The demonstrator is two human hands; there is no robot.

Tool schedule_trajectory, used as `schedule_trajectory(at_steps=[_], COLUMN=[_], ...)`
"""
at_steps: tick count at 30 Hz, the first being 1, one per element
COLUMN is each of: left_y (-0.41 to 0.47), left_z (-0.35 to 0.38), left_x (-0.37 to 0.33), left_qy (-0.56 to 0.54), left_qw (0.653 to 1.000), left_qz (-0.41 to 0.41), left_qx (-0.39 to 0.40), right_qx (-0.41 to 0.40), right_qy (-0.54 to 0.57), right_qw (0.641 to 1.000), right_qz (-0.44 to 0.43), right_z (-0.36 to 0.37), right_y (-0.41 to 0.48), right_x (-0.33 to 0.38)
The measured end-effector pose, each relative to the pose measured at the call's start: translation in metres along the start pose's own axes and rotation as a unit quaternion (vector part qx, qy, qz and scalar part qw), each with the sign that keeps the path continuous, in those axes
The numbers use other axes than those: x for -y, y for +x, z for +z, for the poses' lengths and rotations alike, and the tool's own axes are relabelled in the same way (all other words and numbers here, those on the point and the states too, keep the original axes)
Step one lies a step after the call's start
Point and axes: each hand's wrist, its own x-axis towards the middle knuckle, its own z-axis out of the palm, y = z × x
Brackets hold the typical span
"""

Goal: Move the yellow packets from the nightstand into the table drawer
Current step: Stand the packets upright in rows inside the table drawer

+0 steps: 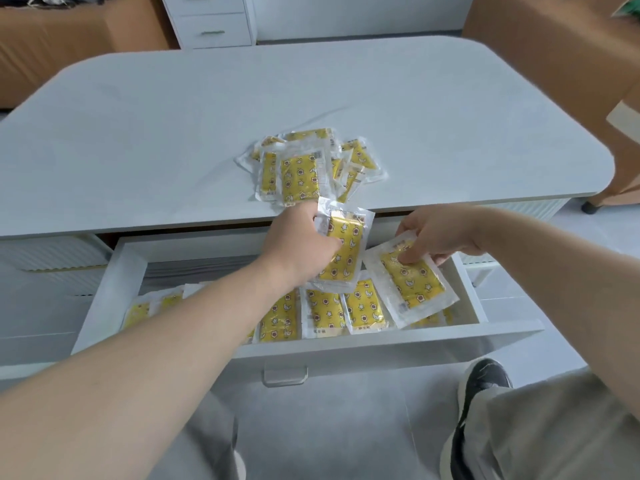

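Observation:
A heap of yellow packets (304, 168) in clear wrappers lies on the white table top (138, 133) near its front edge. Below it the white drawer (381, 348) stands pulled out, with several yellow packets (325, 311) lying flat inside. My left hand (298, 244) grips one yellow packet (344, 251) over the drawer's back part. My right hand (440, 233) pinches another yellow packet (412, 282), tilted, above the drawer's right side.
The drawer handle (284, 375) juts toward me. My legs and a dark shoe (485, 379) are below the drawer. A white chest of drawers (211, 19) and brown cardboard boxes (554, 36) stand behind and beside the table.

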Motion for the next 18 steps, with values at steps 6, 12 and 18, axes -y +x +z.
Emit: schedule_trajectory(at_steps=[6,12,18], left_y=[0.001,0.009,0.012], left_z=[0.005,-0.001,-0.002], left_x=[0.004,0.004,0.003], left_qy=[0.032,0.012,-0.012], left_qw=[0.999,1.000,1.000], left_qz=[0.014,0.021,0.023], left_qx=[0.017,0.010,0.005], right_qx=[0.000,0.022,-0.023], right_qy=[-0.090,-0.199,-0.324], right_qw=[0.995,0.979,0.946], right_qz=[0.036,0.036,0.001], right_z=[0.009,0.026,0.040], right_y=[0.023,0.035,0.039], right_x=[-0.008,-0.019,-0.020])
